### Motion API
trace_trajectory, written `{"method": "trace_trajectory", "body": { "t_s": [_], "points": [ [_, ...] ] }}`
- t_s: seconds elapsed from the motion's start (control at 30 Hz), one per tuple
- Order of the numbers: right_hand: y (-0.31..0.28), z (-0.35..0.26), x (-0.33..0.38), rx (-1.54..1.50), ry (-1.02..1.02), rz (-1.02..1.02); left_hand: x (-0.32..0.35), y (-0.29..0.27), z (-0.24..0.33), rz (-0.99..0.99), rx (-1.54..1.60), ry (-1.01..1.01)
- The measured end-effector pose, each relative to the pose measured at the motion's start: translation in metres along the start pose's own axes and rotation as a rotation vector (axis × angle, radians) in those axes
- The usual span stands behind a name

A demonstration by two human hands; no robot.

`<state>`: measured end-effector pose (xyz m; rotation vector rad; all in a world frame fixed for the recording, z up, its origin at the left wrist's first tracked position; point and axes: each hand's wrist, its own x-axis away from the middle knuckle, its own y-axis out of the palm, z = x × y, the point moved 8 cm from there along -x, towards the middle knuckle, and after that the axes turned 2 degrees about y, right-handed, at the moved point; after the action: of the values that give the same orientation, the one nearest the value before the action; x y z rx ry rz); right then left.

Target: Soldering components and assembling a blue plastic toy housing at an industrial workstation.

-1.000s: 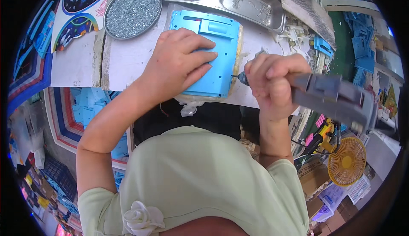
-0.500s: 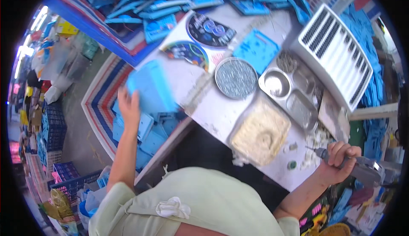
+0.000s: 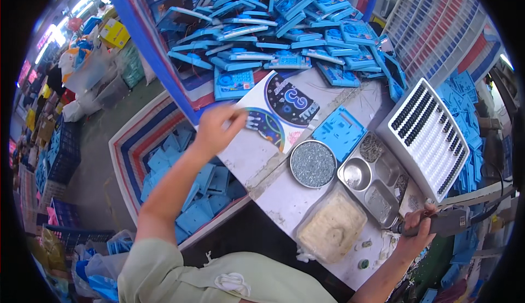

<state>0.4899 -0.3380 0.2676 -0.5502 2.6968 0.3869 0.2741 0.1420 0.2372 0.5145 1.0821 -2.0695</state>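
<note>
My left hand (image 3: 217,131) is over the left edge of the table, beside a sheet of round printed stickers (image 3: 290,103). Its fingers are loosely bent, with no object visible in them. My right hand (image 3: 416,232) is closed around a dark grey electric screwdriver (image 3: 449,222) at the right edge of the table. The tool's tip is hard to make out. Below my left forearm, a striped bin (image 3: 127,163) contains several blue plastic panels (image 3: 199,213). Another blue panel (image 3: 340,133) lies flat on the table near a round tin of small metal screws (image 3: 313,163).
A metal compartment tray (image 3: 377,199) with small parts sits right of the tin. Nearer me is a clear-wrapped beige block (image 3: 332,226). A white rack with black rows (image 3: 424,139) stands at the right. Blue electronic toy boards (image 3: 262,35) are heaped at the far side.
My left hand has let go of the blue panel it held over the bin and moved up and right to the sticker sheet. The right hand keeps the screwdriver; the view has shifted.
</note>
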Motion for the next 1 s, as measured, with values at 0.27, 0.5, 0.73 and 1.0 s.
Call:
{"method": "trace_trajectory", "body": {
  "t_s": [0.27,0.5,0.73,1.0],
  "points": [
    [0.0,-0.01,0.017,0.118,0.094,0.111,-0.357,0.14,-0.087,0.261,-0.658,-0.102],
    [-0.025,-0.02,0.02,0.176,0.088,0.286,-0.425,0.126,-0.136,0.105,-0.848,-0.278],
    [-0.001,-0.067,0.054,0.685,-0.627,0.351,-0.363,-0.018,-0.12,0.431,0.048,-0.298],
    [0.148,0.124,0.058,-0.515,0.606,-0.365,-0.02,0.108,0.061,0.019,1.117,-0.605]
  ]
}}
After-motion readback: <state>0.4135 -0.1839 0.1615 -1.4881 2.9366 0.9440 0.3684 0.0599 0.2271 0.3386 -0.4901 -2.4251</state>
